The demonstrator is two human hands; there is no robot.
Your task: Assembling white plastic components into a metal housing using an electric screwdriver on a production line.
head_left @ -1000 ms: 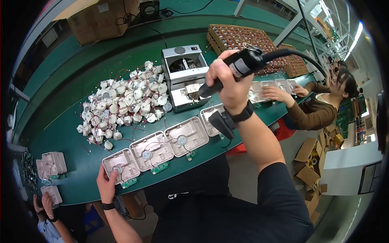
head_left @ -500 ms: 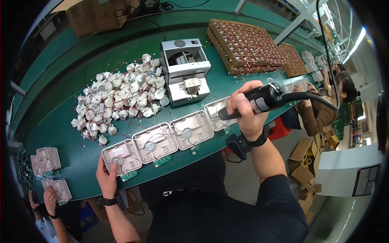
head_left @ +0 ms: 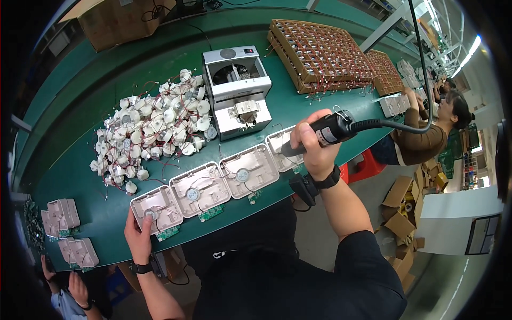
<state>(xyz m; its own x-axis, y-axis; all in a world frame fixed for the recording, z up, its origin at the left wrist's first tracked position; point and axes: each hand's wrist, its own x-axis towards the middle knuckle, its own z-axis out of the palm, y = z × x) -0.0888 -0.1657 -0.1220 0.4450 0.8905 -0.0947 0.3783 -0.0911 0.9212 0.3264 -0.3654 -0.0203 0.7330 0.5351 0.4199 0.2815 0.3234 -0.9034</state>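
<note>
A row of pale plastic housings point(head_left: 205, 172) lies along the near edge of the green bench, each with a round disc part, thin wires and a green circuit board point(head_left: 212, 213) hanging at its front. My left hand point(head_left: 138, 237) grips the leftmost housing point(head_left: 172, 217), its fingers at the outer wall and its thumb on the small round disc point(head_left: 151, 215) inside. In my right hand point(head_left: 318, 152) is a black corded electric screwdriver point(head_left: 332, 128), tilted, over the rightmost housing point(head_left: 277, 140). Its tip is hidden or too small to make out.
Behind the row stand a heap of white wired parts point(head_left: 154, 125) and a grey screw feeder point(head_left: 237, 88). Stacked cardboard trays point(head_left: 320, 58) sit at the back right. More housings point(head_left: 64, 213) lie at the left. Co-workers sit at the right point(head_left: 426, 138) and lower left point(head_left: 66, 304).
The screwdriver and my right hand have shifted slightly left and down. The lower-left co-worker's hand has come off the housings there. My left hand keeps its hold.
</note>
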